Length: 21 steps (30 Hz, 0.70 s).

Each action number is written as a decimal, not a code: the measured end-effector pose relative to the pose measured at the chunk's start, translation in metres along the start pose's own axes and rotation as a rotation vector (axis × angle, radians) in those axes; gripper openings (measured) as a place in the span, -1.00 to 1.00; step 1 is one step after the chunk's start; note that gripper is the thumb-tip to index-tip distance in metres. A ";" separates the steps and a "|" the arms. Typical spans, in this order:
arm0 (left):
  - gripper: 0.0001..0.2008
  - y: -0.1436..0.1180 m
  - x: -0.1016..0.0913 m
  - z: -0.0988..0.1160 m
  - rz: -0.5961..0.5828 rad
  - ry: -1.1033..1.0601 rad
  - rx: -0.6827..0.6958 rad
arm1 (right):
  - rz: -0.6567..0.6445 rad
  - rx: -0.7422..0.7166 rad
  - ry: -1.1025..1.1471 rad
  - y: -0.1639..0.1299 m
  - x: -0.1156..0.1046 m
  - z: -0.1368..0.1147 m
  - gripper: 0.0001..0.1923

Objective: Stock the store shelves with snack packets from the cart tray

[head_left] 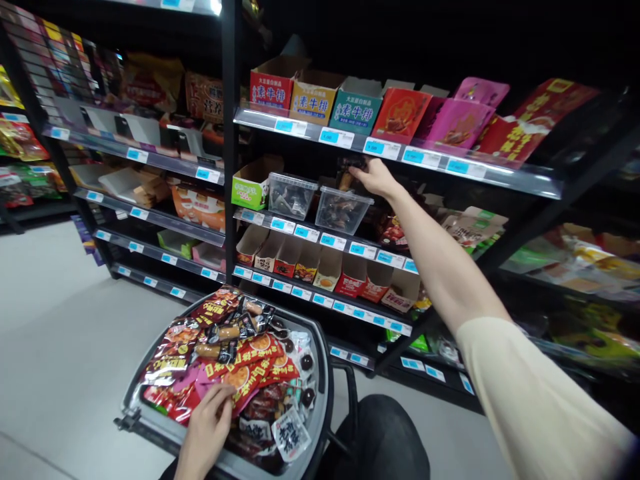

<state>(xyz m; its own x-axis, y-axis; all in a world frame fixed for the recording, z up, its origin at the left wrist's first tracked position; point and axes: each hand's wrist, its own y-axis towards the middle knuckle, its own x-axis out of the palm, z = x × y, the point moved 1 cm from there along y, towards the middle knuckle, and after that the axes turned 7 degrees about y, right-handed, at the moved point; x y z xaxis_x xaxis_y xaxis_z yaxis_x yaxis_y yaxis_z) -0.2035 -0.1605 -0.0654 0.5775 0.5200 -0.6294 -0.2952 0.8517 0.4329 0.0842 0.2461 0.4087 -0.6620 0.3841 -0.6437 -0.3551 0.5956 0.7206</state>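
My right hand point(374, 177) reaches to the middle shelf and is closed on a packaged sausage point(346, 179) in a dark wrapper with a brown middle. It is above a clear plastic bin point(344, 212) with more dark packets inside. Below, my left hand point(209, 421) lies on packets in a grey basket point(316, 427), its fingers bent together against a pink packet point(203, 379). Whether it grips anything is hidden. Red packets point(260, 360), black-wrapped sausages point(227, 331) and a white square packet point(291, 435) fill the basket.
A second clear bin point(292, 197) and a green box point(250, 195) stand left of the first. Close above my right hand runs a shelf edge point(367, 141) under colourful boxes. Open boxes point(327, 273) line the lower shelf. My knee point(385, 433) is beside the basket.
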 end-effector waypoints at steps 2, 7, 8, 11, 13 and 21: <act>-0.67 0.000 0.000 -0.001 0.002 0.001 0.001 | 0.012 -0.014 0.021 0.002 -0.004 0.005 -0.53; -0.68 -0.001 0.002 -0.004 0.007 0.002 0.024 | -0.211 0.057 0.082 -0.005 -0.008 0.008 -0.63; -0.68 -0.001 0.002 -0.005 0.010 0.002 0.028 | -0.283 0.100 0.071 -0.007 -0.007 0.008 -0.68; -0.70 -0.001 0.003 -0.007 0.007 0.008 0.034 | -0.399 0.259 -0.004 -0.011 -0.007 0.006 -0.82; -0.70 0.000 0.003 -0.009 0.002 0.012 0.038 | -0.427 0.350 -0.037 -0.011 -0.006 0.002 -0.82; -0.73 0.001 -0.002 0.008 -0.008 -0.011 -0.004 | -0.381 0.141 -0.090 -0.014 0.011 -0.031 -0.54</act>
<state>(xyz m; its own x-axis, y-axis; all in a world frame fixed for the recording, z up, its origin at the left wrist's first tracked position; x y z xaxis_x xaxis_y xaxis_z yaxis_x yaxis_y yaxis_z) -0.1990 -0.1608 -0.0587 0.5880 0.5123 -0.6259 -0.2933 0.8562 0.4253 0.0614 0.2199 0.3997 -0.4384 0.1742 -0.8817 -0.4652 0.7954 0.3885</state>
